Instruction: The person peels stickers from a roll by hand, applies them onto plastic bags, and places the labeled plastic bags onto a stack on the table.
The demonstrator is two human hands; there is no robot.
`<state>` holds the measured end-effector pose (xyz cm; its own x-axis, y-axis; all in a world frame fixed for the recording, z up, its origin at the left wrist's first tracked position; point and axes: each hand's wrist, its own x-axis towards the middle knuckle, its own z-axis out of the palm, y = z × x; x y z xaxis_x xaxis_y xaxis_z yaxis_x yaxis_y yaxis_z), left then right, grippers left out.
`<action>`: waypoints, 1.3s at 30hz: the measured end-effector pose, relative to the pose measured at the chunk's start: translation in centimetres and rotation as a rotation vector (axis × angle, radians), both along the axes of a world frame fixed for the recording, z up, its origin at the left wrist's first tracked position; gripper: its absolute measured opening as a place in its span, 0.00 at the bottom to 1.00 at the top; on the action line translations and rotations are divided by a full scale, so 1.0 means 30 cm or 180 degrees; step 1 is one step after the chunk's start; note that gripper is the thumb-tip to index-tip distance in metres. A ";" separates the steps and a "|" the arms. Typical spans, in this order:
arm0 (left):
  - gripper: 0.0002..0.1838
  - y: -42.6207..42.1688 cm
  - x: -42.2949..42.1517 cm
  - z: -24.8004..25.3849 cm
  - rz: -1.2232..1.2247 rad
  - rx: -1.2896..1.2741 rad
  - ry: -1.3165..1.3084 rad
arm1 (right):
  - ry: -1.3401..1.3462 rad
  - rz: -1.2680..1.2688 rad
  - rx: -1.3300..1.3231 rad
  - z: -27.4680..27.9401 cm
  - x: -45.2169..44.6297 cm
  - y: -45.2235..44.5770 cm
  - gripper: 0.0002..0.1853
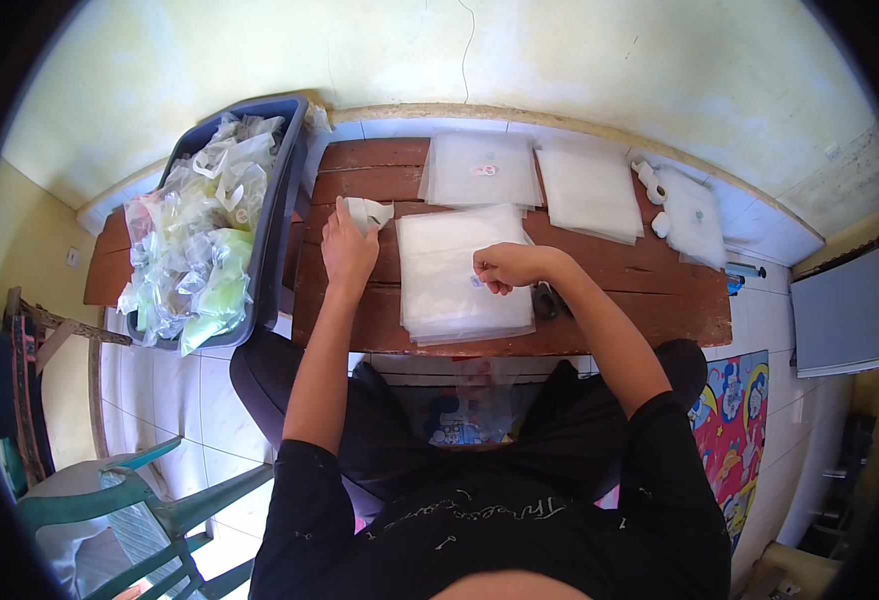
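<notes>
My left hand (349, 248) is closed around a white roll of labels (371, 212), over the left part of the wooden table. Over the front stack of clear plastic bags (449, 308), the fingers of my right hand (509, 268) are pinched together. A small round sticker (476, 282) shows on the top bag just below those fingertips. Whatever is between the fingers is hidden. Beside my right wrist lies a dark object, perhaps scissors (545, 300), partly covered by the arm.
More flat bag stacks (589, 190) lie along the back of the brown table (359, 155), with white rolls (649, 182) near the right one. A dark plastic tub (284, 190) full of filled bags stands on the left. A green chair (109, 505) is at lower left.
</notes>
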<state>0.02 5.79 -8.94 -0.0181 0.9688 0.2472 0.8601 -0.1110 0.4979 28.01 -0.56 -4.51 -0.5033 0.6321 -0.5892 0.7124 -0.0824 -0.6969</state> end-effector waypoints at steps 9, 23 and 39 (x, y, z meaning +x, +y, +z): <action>0.12 -0.123 0.129 0.099 -0.1797 -0.0646 -0.1835 | 0.0254 0.0143 -0.0084 0.012 -0.001 0.003 0.07; 0.08 -0.200 0.207 0.026 -0.2339 -0.1863 -0.2057 | 0.0013 0.0269 0.0324 0.031 -0.033 -0.033 0.10; 0.07 -0.167 0.210 -0.022 -0.1619 -0.1781 -0.3347 | 0.1001 -0.1771 0.1229 -0.056 -0.047 -0.045 0.11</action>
